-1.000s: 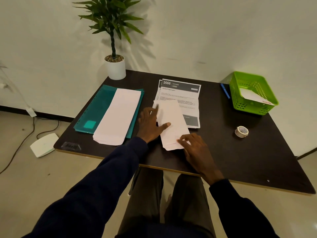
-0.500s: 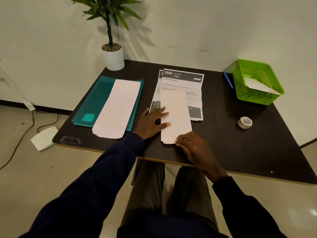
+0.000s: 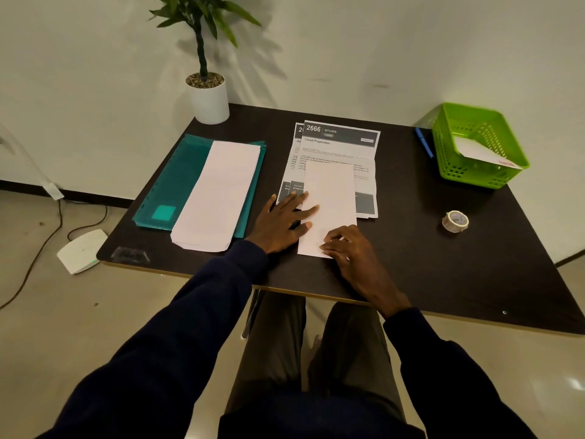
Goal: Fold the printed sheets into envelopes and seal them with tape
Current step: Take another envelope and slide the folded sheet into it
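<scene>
A white envelope (image 3: pixel 329 198) lies lengthwise on the dark table (image 3: pixel 411 255), partly over the printed sheets (image 3: pixel 342 144). My left hand (image 3: pixel 281 221) rests flat with spread fingers on the envelope's left edge. My right hand (image 3: pixel 348 248) presses with bent fingers on its near right corner. A stack of blank envelopes (image 3: pixel 218 191) lies on a teal folder (image 3: pixel 177 179) to the left. A roll of tape (image 3: pixel 455 220) sits at the right.
A green basket (image 3: pixel 481 172) holding an envelope stands at the back right, with a blue pen (image 3: pixel 424 146) beside it. A potted plant (image 3: pixel 207 90) is at the back left corner. A white box (image 3: pixel 80 250) and cables lie on the floor left.
The envelope has been turned from a slant to straight, and slid further over the printed sheets. Both hands stayed on its near end; my left fingers are now spread flatter.
</scene>
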